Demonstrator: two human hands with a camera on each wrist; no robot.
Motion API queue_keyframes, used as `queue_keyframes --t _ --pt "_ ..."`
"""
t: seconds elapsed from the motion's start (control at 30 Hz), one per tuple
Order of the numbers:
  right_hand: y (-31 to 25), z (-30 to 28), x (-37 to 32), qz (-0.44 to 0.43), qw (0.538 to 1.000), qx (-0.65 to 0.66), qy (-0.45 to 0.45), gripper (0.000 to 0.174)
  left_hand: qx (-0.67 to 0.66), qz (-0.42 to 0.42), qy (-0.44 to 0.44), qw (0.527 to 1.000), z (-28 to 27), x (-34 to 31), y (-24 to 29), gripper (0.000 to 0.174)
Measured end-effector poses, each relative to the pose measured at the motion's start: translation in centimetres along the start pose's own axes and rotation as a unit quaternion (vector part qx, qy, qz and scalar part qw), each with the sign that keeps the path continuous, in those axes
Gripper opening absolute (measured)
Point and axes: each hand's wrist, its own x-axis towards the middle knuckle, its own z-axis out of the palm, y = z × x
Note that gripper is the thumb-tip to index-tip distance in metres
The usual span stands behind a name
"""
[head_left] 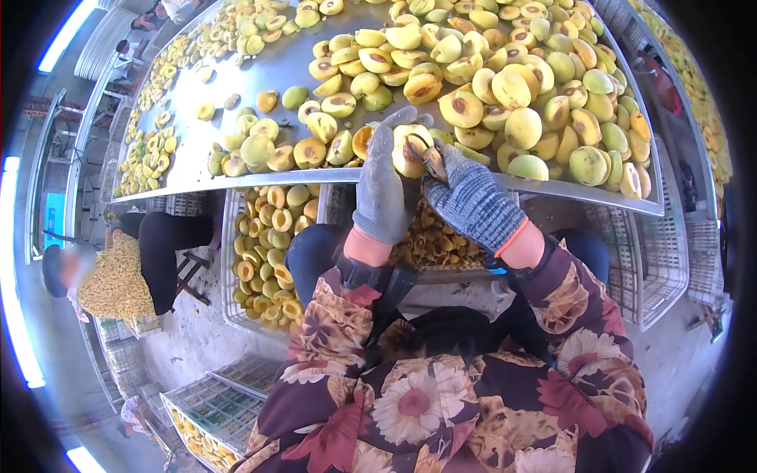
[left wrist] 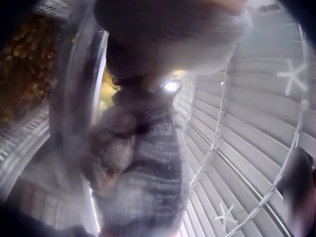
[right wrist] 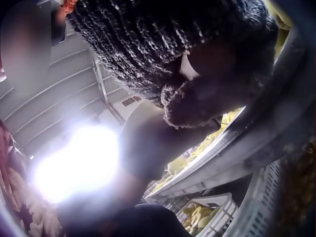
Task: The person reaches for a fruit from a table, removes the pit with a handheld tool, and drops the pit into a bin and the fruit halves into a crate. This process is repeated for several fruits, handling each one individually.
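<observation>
My left hand (head_left: 382,189), in a grey glove, holds a halved yellow peach (head_left: 408,163) upright at the table's near edge, its cut face with the brown pit area towards me. My right hand (head_left: 475,201), in a blue-grey knit glove with an orange cuff, grips a small pitting knife (head_left: 433,162). The knife's thin curved metal end lies against the middle of the cut face. In the right wrist view the knit glove (right wrist: 163,39) is large and dark, its fingers curled. The left wrist view is blurred, and the peach half is mostly hidden there.
Peach halves (head_left: 523,126) heap on the metal table (head_left: 315,180), thickest at the right. Below its edge stand a crate of halves (head_left: 268,244) and a container of brown pits (head_left: 441,240). White crates (head_left: 662,236) stand at the right. Another person (head_left: 118,276) sits at the left.
</observation>
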Motion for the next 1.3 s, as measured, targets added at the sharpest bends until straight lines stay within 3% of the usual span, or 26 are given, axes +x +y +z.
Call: queue_keyframes --t 0.03,0.13,0.2,0.27,0.33,0.43,0.63,0.73,0.77,0.83,0.87,0.9,0.93,1.0,1.07,1.1,1.13,1.23,1.3 --pt "0.1 -0.1 0.0 0.006 1.000 0.000 -0.007 0.052 0.042 0.010 0.002 0.999 0.2 0.0 -0.3 0.034" --pt "0.8 -0.1 -0.3 -0.052 0.998 -0.044 0.014 0.052 -0.200 -0.113 0.026 0.973 1.5 0.2 0.7 0.034" --pt "0.4 -0.7 -0.7 -0.025 0.998 -0.061 -0.006 0.051 0.076 0.000 0.022 0.997 1.1 -0.1 -1.3 0.036" --pt "0.3 -0.8 -1.4 -0.018 0.997 -0.072 -0.010 0.051 0.073 -0.019 0.025 0.997 1.2 -0.2 -1.6 0.040" --pt "0.5 -0.7 -1.9 -0.032 0.997 -0.076 0.003 0.050 -0.205 -0.171 0.040 0.963 1.8 0.4 -0.2 0.045" --pt "0.0 -1.4 -2.0 -0.008 0.997 -0.063 -0.049 0.047 -0.291 -0.196 0.050 0.935 1.9 0.4 0.5 0.044" --pt "1.3 -0.6 -2.6 -0.067 0.995 0.055 -0.051 0.043 -0.093 -0.084 0.078 0.989 2.5 -0.1 1.7 0.049" --pt "-1.3 -3.7 -3.0 0.073 0.966 0.154 -0.194 0.040 -0.189 -0.130 0.046 0.972 1.9 0.1 1.3 0.049" --pt "-0.7 -3.3 -3.0 0.033 0.977 0.106 -0.183 0.039 -0.224 -0.160 0.032 0.961 1.6 0.2 1.6 0.049" --pt "0.0 -3.0 -3.1 0.043 0.968 0.130 -0.212 0.033 -0.247 -0.228 0.007 0.942 1.5 0.7 2.9 0.049" --pt "0.3 -2.8 -3.2 0.048 0.963 0.142 -0.226 0.030 -0.243 -0.214 0.009 0.946 1.5 0.6 2.4 0.049" --pt "1.2 -2.5 -3.3 -0.054 0.959 0.161 -0.226 0.025 -0.240 -0.200 0.010 0.950 1.6 0.5 1.4 0.050" --pt "2.5 -2.0 -3.4 -0.155 0.945 0.178 -0.224 0.021 -0.237 -0.186 0.011 0.953 1.7 0.5 0.8 0.051" --pt "2.9 -2.5 -3.7 -0.157 0.898 0.307 -0.275 0.020 -0.252 -0.168 0.018 0.953 2.1 0.4 1.4 0.052" --pt "3.0 -3.7 -4.2 0.049 0.780 0.506 -0.364 0.022 -0.279 -0.170 0.014 0.945 2.3 0.5 2.4 0.053" --pt "3.6 -3.1 -4.3 -0.122 0.861 0.393 -0.299 0.024 -0.297 -0.183 0.005 0.937 2.3 0.6 2.9 0.053" --pt "4.3 -2.6 -4.5 -0.262 0.913 0.257 -0.178 0.026 -0.315 -0.195 -0.004 0.929 2.3 0.7 3.4 0.053" --pt "3.2 -3.6 -4.4 -0.304 0.920 0.168 -0.181 0.029 -0.378 -0.293 0.014 0.878 2.3 0.8 4.6 0.055" --pt "3.0 -3.6 -4.3 -0.422 0.898 0.014 -0.126 0.032 -0.417 -0.293 0.047 0.859 2.4 0.7 4.9 0.057"
